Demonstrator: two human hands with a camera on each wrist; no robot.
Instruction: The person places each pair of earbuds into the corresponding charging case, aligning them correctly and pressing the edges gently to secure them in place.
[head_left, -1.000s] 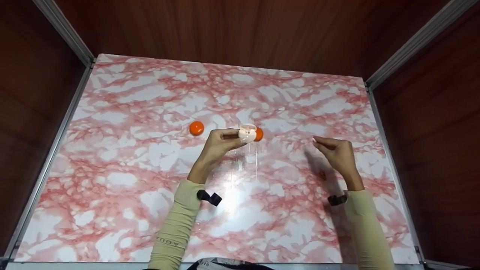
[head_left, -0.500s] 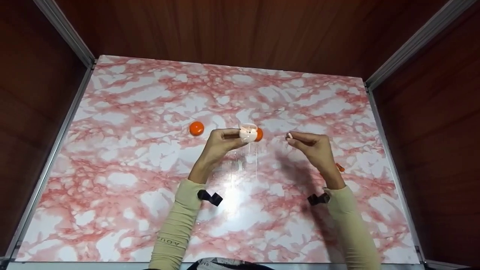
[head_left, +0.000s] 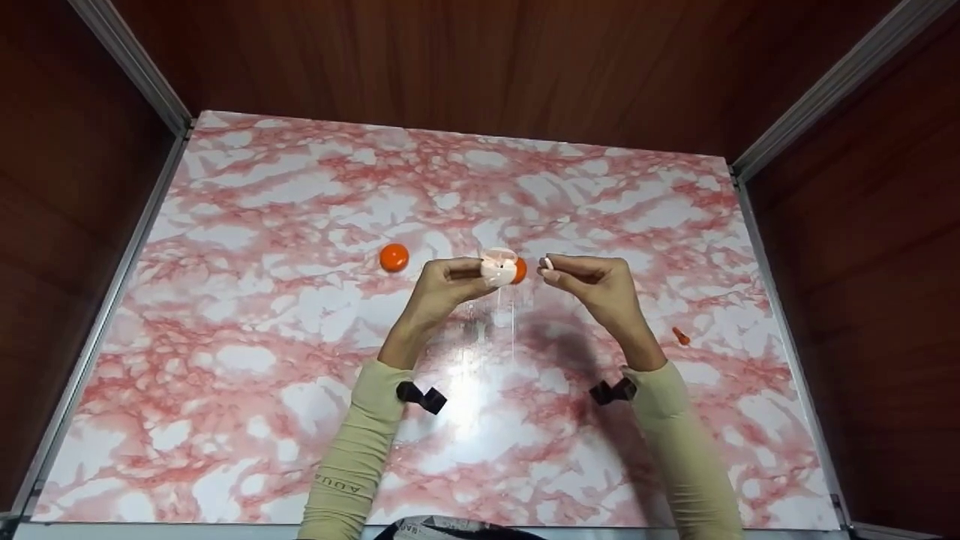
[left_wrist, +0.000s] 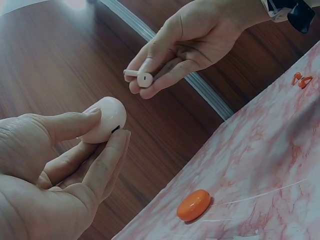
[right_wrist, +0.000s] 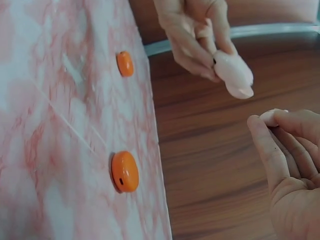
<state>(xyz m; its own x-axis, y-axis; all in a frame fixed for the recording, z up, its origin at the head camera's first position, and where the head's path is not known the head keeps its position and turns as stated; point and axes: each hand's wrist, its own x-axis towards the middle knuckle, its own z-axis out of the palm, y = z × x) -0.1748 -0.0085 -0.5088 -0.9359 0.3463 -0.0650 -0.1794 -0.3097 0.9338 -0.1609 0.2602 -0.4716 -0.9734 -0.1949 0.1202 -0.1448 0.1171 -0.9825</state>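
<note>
My left hand point(head_left: 436, 291) grips a pale pink-white earbud case point(head_left: 498, 270) between thumb and fingers, raised over the table with its lid up. Facing it from the right, my right hand point(head_left: 606, 289) pinches a pale earbud point(left_wrist: 144, 79) at its fingertips. A small gap separates the earbud from the case. The left wrist view has the case's rounded body and a dark slot on it, while the lid shows in the right wrist view point(right_wrist: 242, 91). How the case looks inside is mostly hidden.
One round orange case point(head_left: 394, 257) lies left of my left hand. Another orange case point(head_left: 520, 271) sits partly behind the pale one. Small orange earbuds point(head_left: 681, 336) lie on the marbled table point(head_left: 247, 435) at right. Brown panels point(head_left: 450, 67) enclose the back and sides.
My right hand has moved left with the earbud, closing in on the case. This uncovers the orange earbuds at right. The left hand and its case have barely moved.
</note>
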